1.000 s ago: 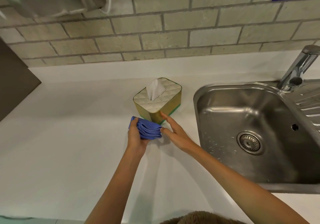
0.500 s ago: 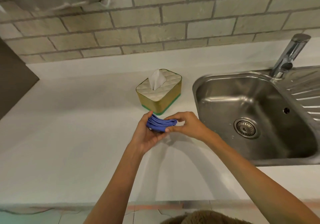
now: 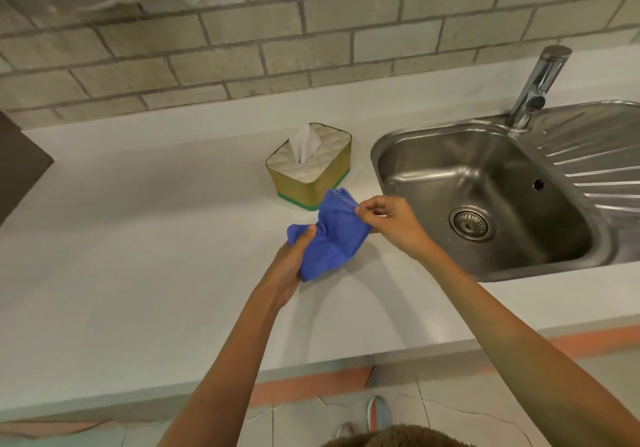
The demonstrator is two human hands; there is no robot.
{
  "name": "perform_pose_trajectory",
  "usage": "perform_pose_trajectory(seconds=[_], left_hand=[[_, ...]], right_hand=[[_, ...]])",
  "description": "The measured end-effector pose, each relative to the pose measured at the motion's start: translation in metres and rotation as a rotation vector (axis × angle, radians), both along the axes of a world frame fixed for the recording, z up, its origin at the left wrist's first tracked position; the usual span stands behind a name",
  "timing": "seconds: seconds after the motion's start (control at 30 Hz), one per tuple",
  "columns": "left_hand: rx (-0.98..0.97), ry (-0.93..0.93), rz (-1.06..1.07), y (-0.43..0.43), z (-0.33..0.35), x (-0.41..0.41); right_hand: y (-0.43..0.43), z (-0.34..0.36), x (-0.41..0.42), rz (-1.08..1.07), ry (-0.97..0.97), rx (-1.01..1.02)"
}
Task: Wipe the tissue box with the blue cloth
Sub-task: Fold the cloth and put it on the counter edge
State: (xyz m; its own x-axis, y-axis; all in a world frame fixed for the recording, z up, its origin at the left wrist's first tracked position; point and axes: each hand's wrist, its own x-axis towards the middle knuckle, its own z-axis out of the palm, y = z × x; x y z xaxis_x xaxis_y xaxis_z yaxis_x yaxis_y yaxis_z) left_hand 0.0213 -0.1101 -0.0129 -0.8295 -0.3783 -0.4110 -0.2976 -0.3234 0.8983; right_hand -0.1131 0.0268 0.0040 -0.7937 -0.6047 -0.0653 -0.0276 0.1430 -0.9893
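The tissue box (image 3: 313,178) stands on the white counter, gold-sided with a green base, a quilted cream top and a white tissue poking up. Just in front of it I hold the blue cloth (image 3: 332,235) above the counter with both hands. My left hand (image 3: 291,266) grips its lower left part. My right hand (image 3: 389,221) pinches its upper right edge between thumb and fingers. The cloth hangs partly unfolded between them and covers the box's near bottom corner. Neither hand touches the box.
A steel sink (image 3: 485,197) with a drain and ribbed drainer lies right of the box, with a tap (image 3: 536,86) behind it. A brick-tiled wall runs along the back. A dark panel (image 3: 20,166) stands at the left. The counter's front edge (image 3: 311,367) is near me.
The cloth was a folded stack held between my hands; now it is opened out, with my right hand pulled up and to the right. My view has drawn back from the counter.
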Motion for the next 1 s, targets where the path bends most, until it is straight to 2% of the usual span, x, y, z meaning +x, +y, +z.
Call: perform_pose_trajectory(seconds=[0.07,0.2,0.47,0.67,0.83,0.9,1.0], left_hand=[[-0.103,-0.018,0.063,0.002,-0.001,-0.001],[-0.179,-0.034,0.120,0.010,0.006,-0.008],[-0.159,0.016,0.060,0.048,0.017,-0.037],[-0.121,-0.058,-0.054,0.100,0.001,-0.046],[-0.097,-0.127,-0.076,0.138,-0.012,-0.050],[-0.142,-0.137,-0.059,0.153,-0.017,-0.052],[-0.307,-0.161,-0.009,0.171,-0.025,-0.055]], right_hand=[[0.010,-0.001,-0.001,-0.060,-0.034,-0.009],[0.031,0.001,-0.006,-0.175,-0.007,0.016],[0.090,0.011,-0.024,-0.310,-0.055,0.067],[0.148,-0.005,-0.022,-0.322,-0.113,0.180],[0.206,-0.019,-0.025,-0.391,-0.053,0.279],[0.224,-0.026,-0.024,-0.405,-0.048,0.306],[0.242,-0.037,-0.021,-0.425,-0.074,0.360]])
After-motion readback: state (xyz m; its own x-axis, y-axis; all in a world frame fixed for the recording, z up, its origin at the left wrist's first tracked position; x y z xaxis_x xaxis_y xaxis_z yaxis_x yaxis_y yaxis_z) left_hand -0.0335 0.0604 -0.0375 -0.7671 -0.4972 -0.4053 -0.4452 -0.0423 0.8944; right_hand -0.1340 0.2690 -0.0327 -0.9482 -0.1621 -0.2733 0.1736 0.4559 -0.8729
